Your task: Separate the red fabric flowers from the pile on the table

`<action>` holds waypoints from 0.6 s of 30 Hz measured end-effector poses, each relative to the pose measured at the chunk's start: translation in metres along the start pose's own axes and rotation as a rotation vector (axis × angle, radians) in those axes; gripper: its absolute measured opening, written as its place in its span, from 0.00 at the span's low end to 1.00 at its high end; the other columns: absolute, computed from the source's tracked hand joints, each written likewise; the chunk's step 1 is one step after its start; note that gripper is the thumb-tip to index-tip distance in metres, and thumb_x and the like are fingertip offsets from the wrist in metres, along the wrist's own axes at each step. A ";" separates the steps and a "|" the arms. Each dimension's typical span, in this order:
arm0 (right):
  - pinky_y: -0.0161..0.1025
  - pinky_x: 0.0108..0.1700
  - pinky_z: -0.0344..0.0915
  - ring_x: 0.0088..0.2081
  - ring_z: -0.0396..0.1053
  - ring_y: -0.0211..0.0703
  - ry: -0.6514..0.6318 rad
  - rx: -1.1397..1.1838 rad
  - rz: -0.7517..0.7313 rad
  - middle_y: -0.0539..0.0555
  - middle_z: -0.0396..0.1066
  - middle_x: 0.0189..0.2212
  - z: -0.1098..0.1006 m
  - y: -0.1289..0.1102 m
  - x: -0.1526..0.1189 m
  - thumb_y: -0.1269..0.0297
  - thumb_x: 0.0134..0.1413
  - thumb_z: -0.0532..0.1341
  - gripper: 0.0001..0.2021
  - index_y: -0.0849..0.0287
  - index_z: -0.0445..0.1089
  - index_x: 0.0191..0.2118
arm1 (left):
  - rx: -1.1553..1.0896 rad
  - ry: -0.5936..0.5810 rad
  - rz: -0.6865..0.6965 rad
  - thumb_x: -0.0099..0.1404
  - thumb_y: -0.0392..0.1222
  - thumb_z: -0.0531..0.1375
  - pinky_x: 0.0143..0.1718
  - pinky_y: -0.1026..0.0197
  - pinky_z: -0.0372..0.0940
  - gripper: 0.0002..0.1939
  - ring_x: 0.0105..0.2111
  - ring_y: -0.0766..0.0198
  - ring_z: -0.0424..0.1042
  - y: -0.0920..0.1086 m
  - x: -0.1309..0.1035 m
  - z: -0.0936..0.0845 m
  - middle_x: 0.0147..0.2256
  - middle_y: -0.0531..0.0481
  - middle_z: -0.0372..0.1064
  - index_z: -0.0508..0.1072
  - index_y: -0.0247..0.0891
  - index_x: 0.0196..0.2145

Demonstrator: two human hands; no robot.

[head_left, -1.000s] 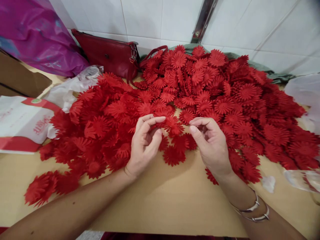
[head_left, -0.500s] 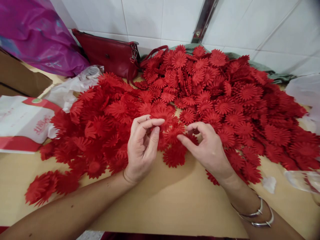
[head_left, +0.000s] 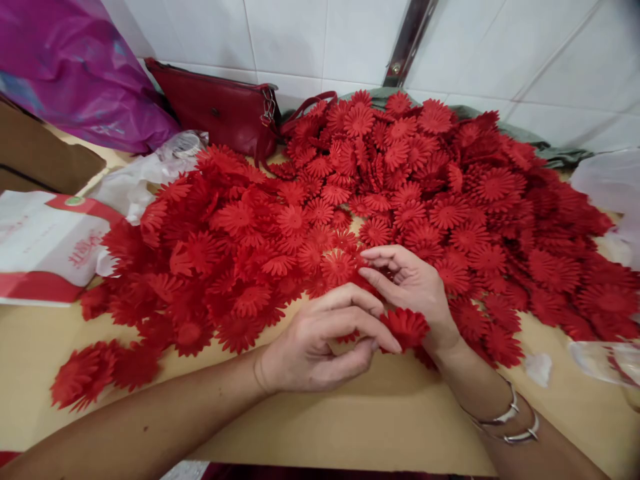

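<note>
My left hand reaches across low in front, its fingers bent around the edge of a red artificial flower. That flower has notched petals and sits in front of my right wrist. Just above, my right hand has its thumb and index finger drawn together on the edge of another red flower, mostly hidden by the fingers. Beside those fingertips lies a red flower layer with spread petals. A big heap of loose red flower layers covers the table around both hands.
A dark red handbag leans on the tiled wall. At left are a purple bag, a brown box and a white-and-red packet. Clear plastic lies on the right of the tabletop.
My left hand has moved right and down, across to my right wrist, with a red flower now at its fingertips. My right hand has stayed nearly in place, its fingers drawn closer together.
</note>
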State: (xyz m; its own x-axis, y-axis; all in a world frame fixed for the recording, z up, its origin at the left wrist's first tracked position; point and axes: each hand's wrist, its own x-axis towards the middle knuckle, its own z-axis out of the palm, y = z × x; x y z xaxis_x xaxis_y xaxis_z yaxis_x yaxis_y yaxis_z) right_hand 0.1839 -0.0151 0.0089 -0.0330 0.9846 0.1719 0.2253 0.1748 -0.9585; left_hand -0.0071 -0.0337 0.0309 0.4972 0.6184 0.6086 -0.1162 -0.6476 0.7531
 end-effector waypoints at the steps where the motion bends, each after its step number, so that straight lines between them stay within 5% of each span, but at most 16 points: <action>1: 0.44 0.50 0.71 0.45 0.76 0.46 0.007 0.068 0.003 0.53 0.79 0.43 0.000 -0.001 0.001 0.62 0.58 0.68 0.11 0.54 0.75 0.47 | -0.026 0.042 -0.048 0.67 0.28 0.60 0.43 0.65 0.72 0.09 0.41 0.64 0.75 -0.002 0.000 0.001 0.38 0.46 0.73 0.78 0.38 0.40; 7: 0.47 0.57 0.70 0.55 0.72 0.48 0.264 -0.134 -0.239 0.58 0.74 0.53 0.001 -0.014 -0.003 0.62 0.66 0.62 0.10 0.53 0.75 0.51 | -0.268 0.523 -0.427 0.68 0.36 0.65 0.38 0.71 0.69 0.14 0.34 0.73 0.71 -0.026 -0.001 0.003 0.44 0.51 0.69 0.71 0.44 0.50; 11: 0.50 0.61 0.69 0.60 0.69 0.51 0.144 -0.132 -0.248 0.58 0.71 0.57 0.007 -0.012 -0.007 0.61 0.61 0.68 0.20 0.51 0.70 0.57 | -0.372 0.490 -0.506 0.67 0.39 0.67 0.42 0.69 0.70 0.18 0.35 0.73 0.73 -0.030 0.000 0.003 0.43 0.52 0.70 0.68 0.44 0.52; 18: 0.38 0.48 0.74 0.41 0.77 0.39 0.106 0.098 -0.041 0.49 0.77 0.39 0.013 -0.011 -0.008 0.66 0.54 0.73 0.18 0.51 0.71 0.49 | -0.456 0.394 -0.603 0.65 0.37 0.68 0.48 0.66 0.71 0.20 0.42 0.69 0.74 -0.030 0.001 0.004 0.47 0.49 0.72 0.69 0.43 0.53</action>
State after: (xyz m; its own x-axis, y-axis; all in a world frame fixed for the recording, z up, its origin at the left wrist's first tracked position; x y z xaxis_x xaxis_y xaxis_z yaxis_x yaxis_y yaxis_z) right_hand 0.1686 -0.0248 0.0152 0.0640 0.9713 0.2291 0.1296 0.2195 -0.9670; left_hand 0.0004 -0.0156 0.0074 0.2593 0.9645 0.0501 -0.3051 0.0325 0.9518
